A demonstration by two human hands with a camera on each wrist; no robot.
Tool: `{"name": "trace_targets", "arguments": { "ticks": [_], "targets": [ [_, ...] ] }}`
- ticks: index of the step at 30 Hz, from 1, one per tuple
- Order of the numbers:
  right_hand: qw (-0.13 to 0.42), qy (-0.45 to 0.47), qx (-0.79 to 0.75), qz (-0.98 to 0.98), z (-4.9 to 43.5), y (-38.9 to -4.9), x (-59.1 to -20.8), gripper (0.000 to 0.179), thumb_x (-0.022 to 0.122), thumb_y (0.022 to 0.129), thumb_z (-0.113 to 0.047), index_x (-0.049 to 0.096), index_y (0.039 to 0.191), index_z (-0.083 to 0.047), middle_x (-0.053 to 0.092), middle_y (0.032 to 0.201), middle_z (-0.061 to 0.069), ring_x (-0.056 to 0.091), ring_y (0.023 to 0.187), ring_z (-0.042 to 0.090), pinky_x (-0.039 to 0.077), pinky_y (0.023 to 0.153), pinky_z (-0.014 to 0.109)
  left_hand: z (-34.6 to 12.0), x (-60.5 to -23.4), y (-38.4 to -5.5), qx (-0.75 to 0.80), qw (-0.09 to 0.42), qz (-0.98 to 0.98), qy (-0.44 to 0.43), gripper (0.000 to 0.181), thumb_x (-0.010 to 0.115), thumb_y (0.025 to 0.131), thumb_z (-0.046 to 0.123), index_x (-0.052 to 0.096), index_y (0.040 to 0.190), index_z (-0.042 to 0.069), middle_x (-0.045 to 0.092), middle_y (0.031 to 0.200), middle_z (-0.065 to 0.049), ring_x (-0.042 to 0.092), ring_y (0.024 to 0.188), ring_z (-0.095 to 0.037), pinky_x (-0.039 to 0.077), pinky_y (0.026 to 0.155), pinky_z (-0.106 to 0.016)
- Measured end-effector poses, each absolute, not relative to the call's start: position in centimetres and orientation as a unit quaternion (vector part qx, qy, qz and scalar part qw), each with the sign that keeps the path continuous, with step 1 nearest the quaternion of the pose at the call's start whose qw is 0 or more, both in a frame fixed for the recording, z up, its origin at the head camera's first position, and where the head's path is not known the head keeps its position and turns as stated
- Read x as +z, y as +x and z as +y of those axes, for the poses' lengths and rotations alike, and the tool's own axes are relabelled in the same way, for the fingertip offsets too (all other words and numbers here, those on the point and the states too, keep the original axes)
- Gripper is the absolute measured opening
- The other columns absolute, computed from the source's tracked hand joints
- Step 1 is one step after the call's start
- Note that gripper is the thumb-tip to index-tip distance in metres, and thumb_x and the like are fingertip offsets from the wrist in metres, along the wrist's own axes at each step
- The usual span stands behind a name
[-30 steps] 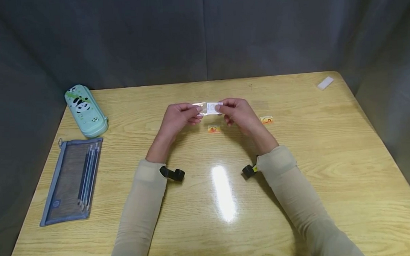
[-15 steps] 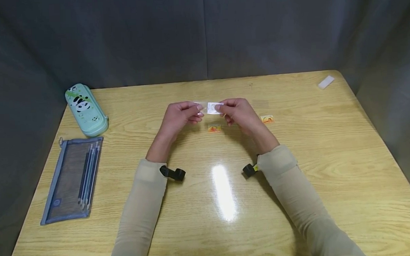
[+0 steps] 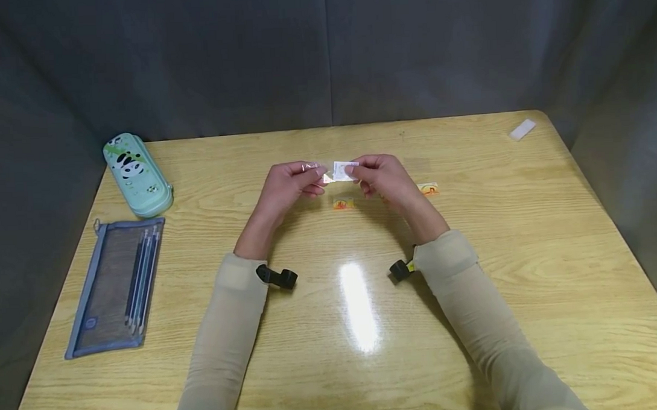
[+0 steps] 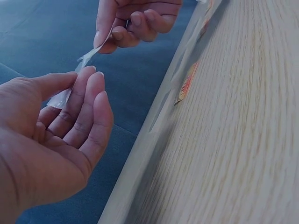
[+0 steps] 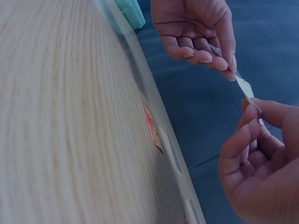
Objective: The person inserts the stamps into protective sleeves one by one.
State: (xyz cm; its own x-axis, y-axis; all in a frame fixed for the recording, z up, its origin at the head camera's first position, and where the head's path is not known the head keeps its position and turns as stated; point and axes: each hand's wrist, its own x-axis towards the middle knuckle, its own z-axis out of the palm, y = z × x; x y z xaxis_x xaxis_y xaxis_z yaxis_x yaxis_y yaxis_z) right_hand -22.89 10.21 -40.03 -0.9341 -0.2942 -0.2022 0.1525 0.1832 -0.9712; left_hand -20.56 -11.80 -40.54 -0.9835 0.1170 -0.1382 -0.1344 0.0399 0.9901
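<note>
My left hand point(image 3: 291, 181) pinches a piece of clear, shiny film point(image 4: 60, 99) between thumb and fingers. My right hand point(image 3: 381, 179) pinches a small white card point(image 3: 345, 170) with faint grey printing, thumb on its face. Both hands face each other above the far half of the table, the film and card meeting edge to edge between them in the wrist views. Below them lies a small orange and yellow picture piece point(image 3: 343, 204). A similar orange picture piece point(image 3: 429, 189) lies beside the right wrist, partly covered by it.
A mint pencil case point(image 3: 137, 175) with pandas stands at the back left. In front of it lies a blue mesh zip pouch point(image 3: 106, 291) holding several pencils. A white eraser-like block point(image 3: 522, 130) sits near the back right corner, and a faint clear rectangle point(image 3: 417, 165) behind the right hand.
The film, earlier stretched flat beside the white card, now looks bunched in the left fingers, its visible part shorter. The card has shifted slightly right with the right hand.
</note>
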Motion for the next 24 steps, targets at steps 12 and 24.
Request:
{"name": "trace_targets", "arguments": {
  "ticks": [12, 24],
  "targets": [
    [0.183, -0.055, -0.619, 0.762, 10.41, -23.01, -40.20, 0.018, 0.064, 0.100, -0.018, 0.069, 0.102, -0.002, 0.058, 0.076, -0.002, 0.050, 0.062, 0.011, 0.049, 0.061, 0.029, -11.79, -40.62, -20.58, 0.690, 0.085, 0.719, -0.005, 0.034, 0.072, 0.097, 0.024, 0.071, 0.115, -0.005, 0.076, 0.083, -0.002, 0.073, 0.068, -0.011, 0.064, 0.077, -0.040],
    [0.194, -0.053, -0.621, 0.757, 10.64, -23.02, -39.83, 0.019, 0.065, 0.100, -0.019, 0.069, 0.104, -0.001, 0.066, 0.084, 0.003, 0.057, 0.066, 0.014, 0.054, 0.063, 0.027, -11.61, -40.47, -20.43, 0.691, 0.092, 0.717, -0.003, 0.035, 0.073, 0.096, 0.020, 0.069, 0.111, -0.011, 0.076, 0.091, -0.015, 0.073, 0.068, -0.010, 0.064, 0.077, -0.040]
  ]
}}
